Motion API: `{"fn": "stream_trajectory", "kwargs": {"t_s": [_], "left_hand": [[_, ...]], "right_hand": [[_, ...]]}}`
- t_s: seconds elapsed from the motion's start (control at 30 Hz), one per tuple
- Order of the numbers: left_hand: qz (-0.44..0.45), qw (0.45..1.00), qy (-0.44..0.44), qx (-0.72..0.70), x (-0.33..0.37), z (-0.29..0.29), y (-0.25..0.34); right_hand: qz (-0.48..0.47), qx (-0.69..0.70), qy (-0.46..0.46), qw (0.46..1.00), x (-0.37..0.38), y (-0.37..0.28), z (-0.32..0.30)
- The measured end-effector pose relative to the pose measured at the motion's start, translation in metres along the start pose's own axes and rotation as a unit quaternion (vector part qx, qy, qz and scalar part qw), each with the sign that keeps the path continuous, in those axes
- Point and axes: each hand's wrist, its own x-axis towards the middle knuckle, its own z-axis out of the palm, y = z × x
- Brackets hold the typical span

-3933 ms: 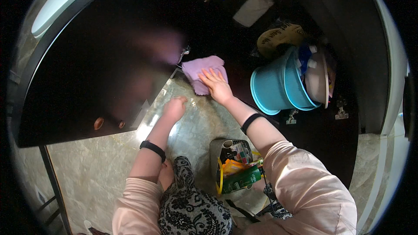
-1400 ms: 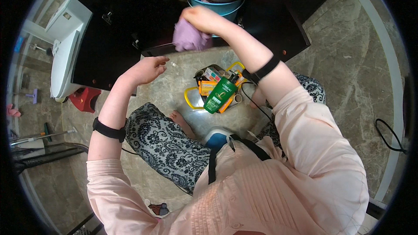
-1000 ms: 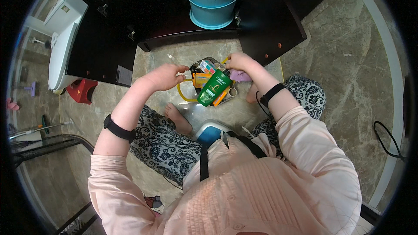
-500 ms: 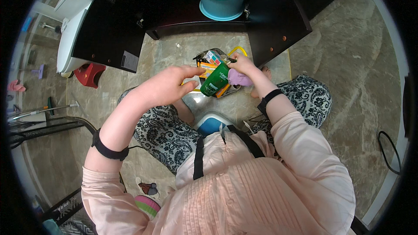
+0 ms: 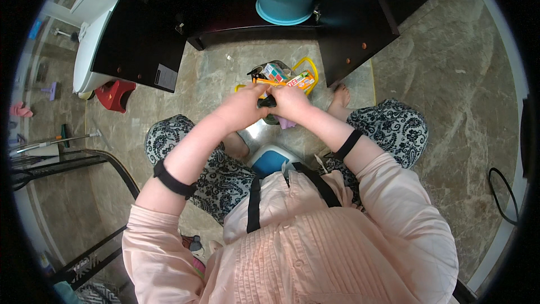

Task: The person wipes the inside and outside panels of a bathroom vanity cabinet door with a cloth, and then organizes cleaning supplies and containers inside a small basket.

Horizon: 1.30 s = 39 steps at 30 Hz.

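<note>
Over a small basket on the floor, my two hands meet with their fingers curled. Between them shows the black end (image 5: 266, 101) of what looks like the green bottle, mostly hidden now. My left hand (image 5: 243, 106) closes round it from the left. From the other side my right hand (image 5: 288, 100) presses in, and a purple cloth (image 5: 286, 123) hangs below it. Boxes stand in the basket beyond my fingers: a teal and white box (image 5: 274, 72) and an orange and white box (image 5: 302, 81). A yellow handle (image 5: 314, 68) rises at the basket's right side.
Ahead is a dark cabinet with its doors open, the right door (image 5: 360, 34) and left door (image 5: 138, 50). A blue bucket (image 5: 284, 0) stands inside. A blue and white object (image 5: 271, 161) lies between my legs. A red stool (image 5: 116, 95) is by the toilet at left.
My left hand has moved right and closed in against my right hand. The green bottle and purple cloth have shifted between and under the hands, mostly out of sight.
</note>
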Motion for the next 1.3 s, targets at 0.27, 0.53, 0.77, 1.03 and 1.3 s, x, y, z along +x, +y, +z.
{"fn": "stream_trajectory", "kwargs": {"t_s": [0.27,0.53,0.77,1.03,1.3], "left_hand": [[-0.077,0.992,-0.071,0.076,0.025,0.060,-0.038],[-0.077,0.985,-0.033,0.150,0.032,0.060,-0.041],[-0.056,0.991,-0.028,0.115,0.021,0.063,-0.055],[-0.055,0.992,-0.033,0.106,0.004,0.060,-0.051],[-0.032,0.994,-0.034,0.098,0.006,0.055,-0.050]], "right_hand": [[0.002,0.087,-0.013,0.996,0.000,0.008,0.011],[0.132,0.344,-0.206,0.907,0.014,0.049,0.020],[0.198,0.032,-0.103,0.974,0.035,0.095,0.046],[0.207,-0.030,-0.172,0.963,0.068,0.072,0.070],[0.266,0.012,-0.200,0.943,0.090,0.081,0.085]]}}
